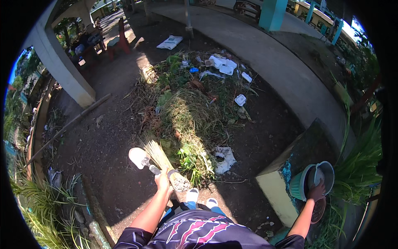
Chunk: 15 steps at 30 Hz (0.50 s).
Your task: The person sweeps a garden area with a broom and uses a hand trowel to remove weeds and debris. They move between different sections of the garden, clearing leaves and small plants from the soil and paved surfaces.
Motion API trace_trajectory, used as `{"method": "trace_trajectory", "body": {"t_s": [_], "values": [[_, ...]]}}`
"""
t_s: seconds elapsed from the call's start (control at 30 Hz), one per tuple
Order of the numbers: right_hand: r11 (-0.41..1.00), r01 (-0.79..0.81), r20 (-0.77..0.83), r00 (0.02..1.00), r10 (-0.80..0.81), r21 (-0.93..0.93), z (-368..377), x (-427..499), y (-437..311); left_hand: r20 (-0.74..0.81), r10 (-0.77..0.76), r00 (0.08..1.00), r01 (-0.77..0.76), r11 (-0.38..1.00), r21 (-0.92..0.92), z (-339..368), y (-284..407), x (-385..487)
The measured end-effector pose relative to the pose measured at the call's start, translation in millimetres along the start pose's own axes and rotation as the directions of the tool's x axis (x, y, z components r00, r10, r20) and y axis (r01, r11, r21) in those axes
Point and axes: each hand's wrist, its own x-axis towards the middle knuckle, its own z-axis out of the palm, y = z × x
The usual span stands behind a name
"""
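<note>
My left hand (pixel 163 180) grips the handle of a garden trowel (pixel 139 158), whose pale blade catches bright sun. Right beside that hand is a stick broom (pixel 158 152) with a dark band near its bound end; whether my fingers also hold it I cannot tell. Off to the right, my right hand (pixel 317 190) has hold of a grey plastic pot (pixel 329 178), tilted on its side. A green ribbed pot (pixel 298 183) lies against it, by the corner of a concrete block (pixel 276 186). Below my right hand, a brown pot (pixel 319 210) is partly hidden.
A heap of cut grass and weeds (pixel 199 118) lies ahead, with white foam containers (pixel 225 67) on its far side. A torn white sack (pixel 224 159) lies near my feet. Leafy plants (pixel 360 162) crowd the right; a long pole (pixel 71 124) and concrete post (pixel 62 62) stand left.
</note>
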Motion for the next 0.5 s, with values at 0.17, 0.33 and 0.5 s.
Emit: {"method": "trace_trajectory", "body": {"t_s": [0.17, 0.33, 0.5], "values": [[0.690, 0.383, -0.195, 0.921, -0.338, 0.614, 17.6, -27.4, -116.6, -0.067, 0.014, 0.998, -0.014, 1.000, 0.010, -29.8, -1.3, -43.1], [0.169, -0.067, 0.180, 0.213, -0.960, 0.983, -15.9, -184.5, -261.2, 0.038, -0.002, 0.999, 0.004, 0.999, -0.045, -66.6, 6.1, -69.4], [0.525, -0.273, 0.236, -0.665, -0.709, 0.806, -121.5, -357.8, -316.5, 0.080, -0.025, 0.997, 0.025, 1.000, 0.007, -109.2, 42.1, -92.5]]}}
